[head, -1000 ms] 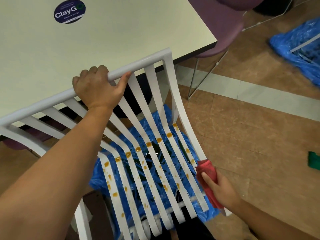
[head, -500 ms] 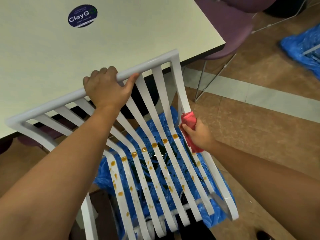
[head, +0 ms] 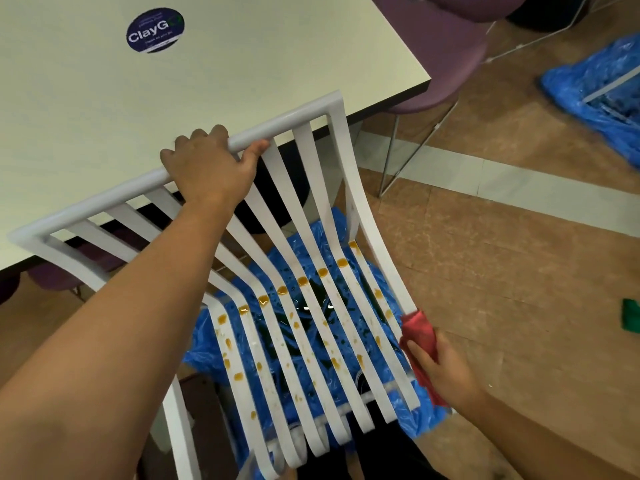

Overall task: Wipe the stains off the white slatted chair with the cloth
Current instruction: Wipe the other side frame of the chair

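The white slatted chair (head: pixel 304 188) leans towards me, its top rail against the table edge. Orange-brown stains (head: pixel 303 280) dot the lower parts of its slats in a rough row and in drips below. My left hand (head: pixel 207 168) grips the top rail, fingers curled over it. My right hand (head: pixel 443 368) holds a red cloth (head: pixel 419 332) against the rightmost side rail, low down near the seat's front. The cloth's lower part is hidden behind my hand.
A cream table (head: pixel 173 81) with a round dark sticker (head: pixel 154 30) stands behind the chair. Blue plastic sheeting (head: pixel 332 233) lies under the chair. A purple chair (head: pixel 446 64) stands at the table's right. More blue plastic (head: pixel 595 95) and a green scrap (head: pixel 630 320) lie on the brown floor.
My right hand with the red cloth has slid down the right side rail, from mid height to near the seat's front. My left hand keeps its grip on the top rail.
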